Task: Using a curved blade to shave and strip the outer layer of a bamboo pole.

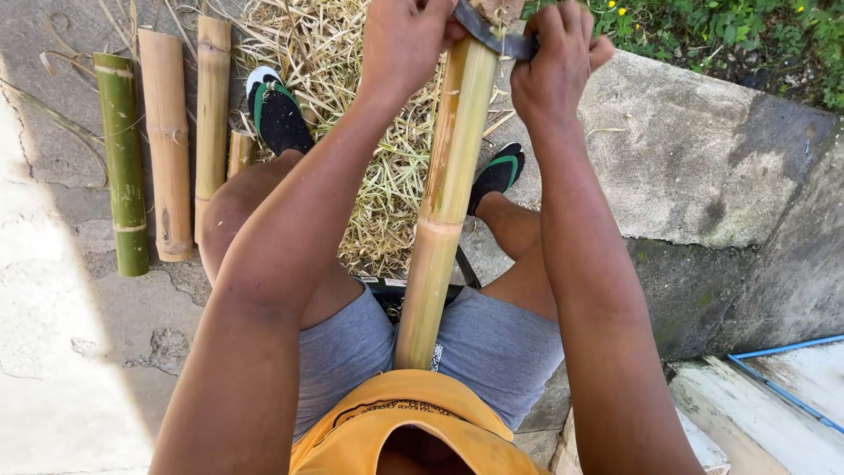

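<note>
Concrete ground (79, 352), 4 bamboo pcs (165, 141), straw pile (352, 79)

Bright daylight fills the scene. A hard sunlit patch on the concrete ground (53, 369) at the near left is washed out almost to white, with a sharp diagonal shadow edge beside it. The rest lies in even open shade. Focus is crisp throughout, with no motion blur. The wide lens stretches the forearms at the near edges and bends the low concrete wall (703, 176) on the right.
</note>
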